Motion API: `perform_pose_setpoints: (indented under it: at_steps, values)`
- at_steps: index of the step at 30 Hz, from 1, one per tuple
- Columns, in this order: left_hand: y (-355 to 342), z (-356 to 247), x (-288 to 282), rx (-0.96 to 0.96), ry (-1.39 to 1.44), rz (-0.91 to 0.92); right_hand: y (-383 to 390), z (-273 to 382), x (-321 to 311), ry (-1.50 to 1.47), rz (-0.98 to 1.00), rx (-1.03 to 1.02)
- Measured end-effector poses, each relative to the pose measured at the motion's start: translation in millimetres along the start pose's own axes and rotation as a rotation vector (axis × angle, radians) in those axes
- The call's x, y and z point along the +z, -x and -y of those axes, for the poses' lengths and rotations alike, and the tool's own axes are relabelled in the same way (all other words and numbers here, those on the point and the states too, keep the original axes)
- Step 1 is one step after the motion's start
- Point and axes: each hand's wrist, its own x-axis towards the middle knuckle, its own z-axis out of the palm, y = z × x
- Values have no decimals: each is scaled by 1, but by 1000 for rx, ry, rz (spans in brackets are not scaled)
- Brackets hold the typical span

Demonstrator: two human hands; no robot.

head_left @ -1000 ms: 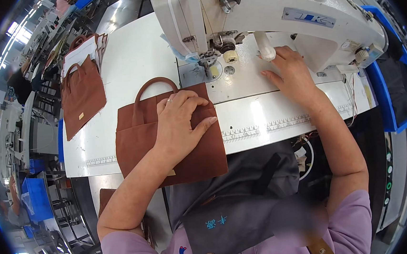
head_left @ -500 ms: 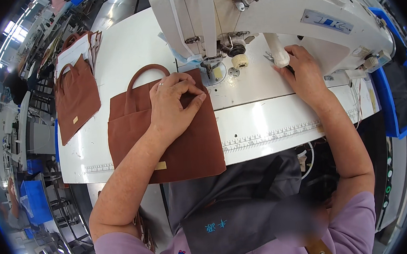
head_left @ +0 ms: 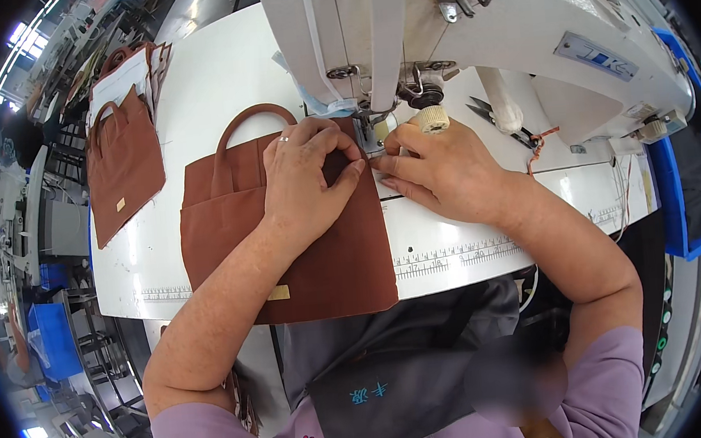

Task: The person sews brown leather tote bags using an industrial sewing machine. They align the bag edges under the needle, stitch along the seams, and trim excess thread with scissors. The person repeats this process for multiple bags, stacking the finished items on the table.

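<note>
A brown bag panel point(head_left: 329, 262) with a looped handle point(head_left: 225, 138) lies on the sewing machine's white table, its upper right corner close to the needle area. My left hand point(head_left: 306, 173) rests on the panel, thumb and index finger pinched together at its right edge. Just across that edge is my right hand point(head_left: 441, 162), its fingers bent and drawn together beside the presser foot. Whatever lies between the right fingertips is too small to make out. Black scissors point(head_left: 507, 120) with an orange-red cord lie on the machine bed behind my right hand.
The white sewing machine head point(head_left: 507, 17) overhangs the work. Another brown panel with handles point(head_left: 126, 167) lies at the table's left, by a stack of similar pieces. A ruler strip point(head_left: 460, 257) runs along the front edge. Blue bins point(head_left: 686, 192) stand at the right.
My right hand has left the scissors by the machine's post and come left to the panel's edge, beside my left hand. The scissors now lie in plain sight. My left hand keeps its pinch.
</note>
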Motion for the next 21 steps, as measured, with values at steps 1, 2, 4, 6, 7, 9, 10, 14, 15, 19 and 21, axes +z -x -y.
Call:
perform_pose_setpoints:
  at_steps: [1, 2, 4, 6, 7, 9, 10, 14, 15, 19, 21]
  values:
    - [-1, 1, -1, -1, 5, 8, -1, 1, 1, 0, -16, 5]
    - [-2, 1, -1, -1, 10, 17, -2, 4, 2, 0, -32, 11]
    - [-4, 0, -2, -31, -26, 37, -3, 6, 2, 18, -42, 10]
    - [-6, 0, -3, -51, -29, 54, -3, 5, 1, 49, -26, -10]
    - [-7, 0, -3, -57, -14, 61, -3, 5, 1, 37, -34, 1]
    - [-6, 3, -6, -35, 44, 101, -4, 5, 1, 13, -51, 23]
    - [-4, 7, -9, -7, 87, 134, -3, 5, 1, 4, -66, 22]
    - [13, -9, -19, 203, -216, 179, 0, 3, 3, -14, -87, 20]
    - [15, -9, -20, 175, -191, 184, -1, 2, 3, -15, -83, 13]
    - [13, -5, -15, 145, -123, 166, -1, 1, 2, -11, -22, 67]
    - [7, 0, -13, 162, -107, 145, -2, 0, 1, -3, -12, 98]
